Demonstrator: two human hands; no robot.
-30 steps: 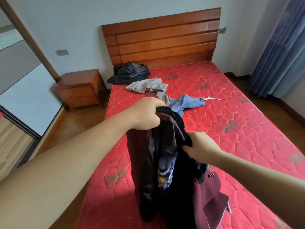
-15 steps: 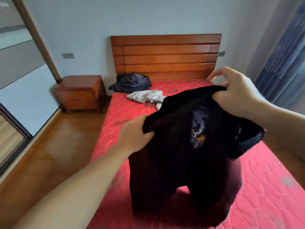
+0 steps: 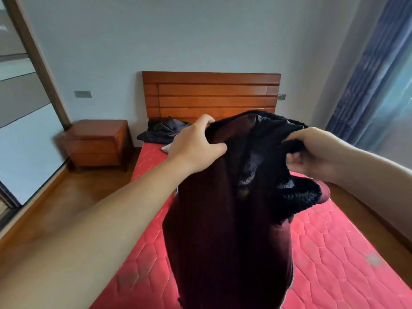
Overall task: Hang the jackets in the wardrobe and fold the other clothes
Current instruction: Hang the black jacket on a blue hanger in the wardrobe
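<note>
A dark maroon jacket [image 3: 225, 230] is held up above the red bed [image 3: 334, 253], its collar gripped by the left hand [image 3: 196, 143] and pinched by the right hand [image 3: 312, 152].

A bedroom in soft daylight: pale grey walls [image 3: 178, 36] meet a polished wooden floor [image 3: 73, 197]. A slatted wooden headboard [image 3: 209, 94] stands at 12 o'clock above a red quilted mattress [image 3: 334, 253]. A wooden nightstand [image 3: 98, 143] sits at 10 o'clock, beside a sliding panel door [image 3: 24, 121] at 9 o'clock. Blue curtains [image 3: 367, 70] cover a window at 2 o'clock.
</note>
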